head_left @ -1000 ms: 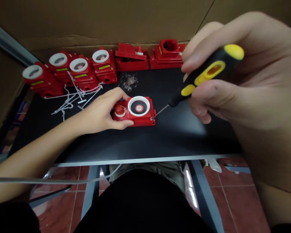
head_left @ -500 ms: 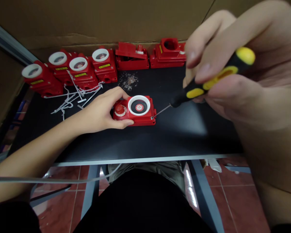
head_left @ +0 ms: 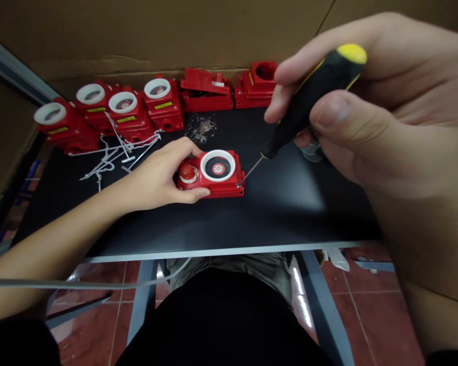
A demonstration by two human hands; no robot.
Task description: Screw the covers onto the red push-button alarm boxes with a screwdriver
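A red housing (head_left: 223, 191) with a white ring and a small red knob lies on the black table. My left hand (head_left: 168, 173) is closed around its left end, thumb on the near side and fingers on the far side. Close to the camera, my right hand (head_left: 366, 107) grips a black and yellow screwdriver (head_left: 305, 104) by its handle. The screwdriver slants down to the left, its tip at a screw (head_left: 239, 185) on the housing's near right corner. The screw's head is too small to make out.
Several similar red housings with white rings (head_left: 127, 117) stand at the back left, with tangled white cords (head_left: 103, 165) before them. A red box with a tilted lid (head_left: 206, 91) and another red housing (head_left: 252, 94) stand by the cardboard wall (head_left: 175, 30). Pale shavings (head_left: 203, 127) lie behind.
My right hand has turned the screwdriver, with the handle now steeper and further left. Its tip stays at the same corner. My left hand and the housing have hardly moved.
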